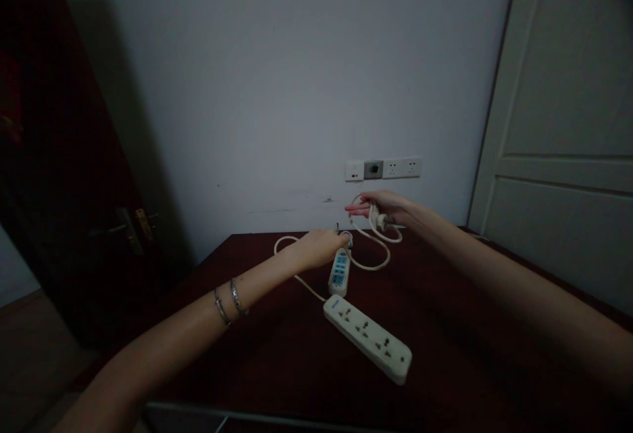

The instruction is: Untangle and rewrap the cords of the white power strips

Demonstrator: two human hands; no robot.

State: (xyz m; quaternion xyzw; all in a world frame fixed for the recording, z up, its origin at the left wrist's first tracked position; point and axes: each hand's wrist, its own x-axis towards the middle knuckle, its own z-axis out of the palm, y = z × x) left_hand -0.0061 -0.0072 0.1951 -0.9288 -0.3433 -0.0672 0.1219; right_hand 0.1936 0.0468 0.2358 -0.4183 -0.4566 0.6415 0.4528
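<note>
A white power strip (368, 337) with several sockets lies slantwise on the dark table, and its cord (311, 286) runs up behind my left hand. Further back lies a smaller power strip (339, 271) with blue socket faces. At its far end, my left hand (326, 246) is closed on the cord; the fingertips are partly hidden. My right hand (383, 203) is raised near the wall and holds loops of white cord (380, 265). Its fingers point left, and a white plug (382, 221) hangs just under the palm.
On the wall behind is a row of outlets (401, 168) with a grey switch plate (373, 169). A dark door with a metal handle (143, 225) stands at left, a pale panelled door (558, 116) at right. The dark red table (267, 347) lies beneath my arms.
</note>
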